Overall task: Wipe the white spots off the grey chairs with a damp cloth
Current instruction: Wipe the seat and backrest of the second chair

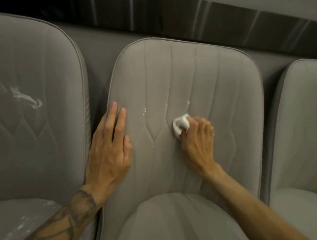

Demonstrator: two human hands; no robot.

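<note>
A grey padded chair (226,97) fills the middle of the view, backrest facing me. Small white spots (145,111) dot its stitched seams around mid-height. My right hand (198,139) grips a crumpled white cloth (180,124) and presses it against the backrest, just below a spot at a seam. My left hand (110,148) lies flat with straight fingers on the backrest's left edge.
A second grey chair (36,142) at the left carries a white smear (25,97) on its backrest and more white marks on its seat (24,221). A third grey chair (300,142) stands at the right. A dark wall strip (193,18) runs behind the chairs.
</note>
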